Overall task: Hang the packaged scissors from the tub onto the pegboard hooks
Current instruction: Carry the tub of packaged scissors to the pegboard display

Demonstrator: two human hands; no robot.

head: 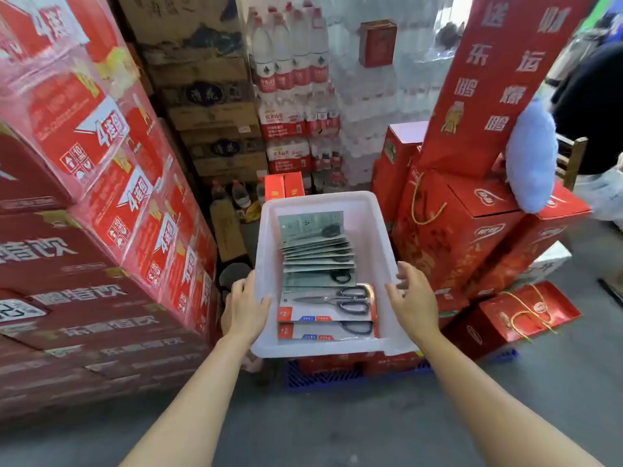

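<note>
The left hand [244, 306] grips the left rim of the white tub [377, 237], thumb over the edge and fingers curled down its outer wall. The right hand [413, 298] hangs just beside the right rim with its fingers spread and loose, holding nothing; whether a fingertip touches the plastic cannot be told. Between the two hands, inside the tub, the packaged scissors [325, 303] lie in an overlapping row that runs away from the person, the nearest cards showing black handles and steel blades. Under the tub sits a layer of red cartons [357, 362] on a blue pallet [323, 377]. Below the forearms the floor [337, 426] is bare grey concrete. Out past the left hand rises a wall of shrink-wrapped red drink cases [111, 203]. Beyond the tub's far end stand brown cardboard boxes [215, 116] and stacked packs of bottled water [293, 96]. Out past the right hand are red gift boxes [472, 230] with gold cord handles, a tall red box [499, 72] with white characters, and a pale blue cushion [531, 156] leaning against it
</note>
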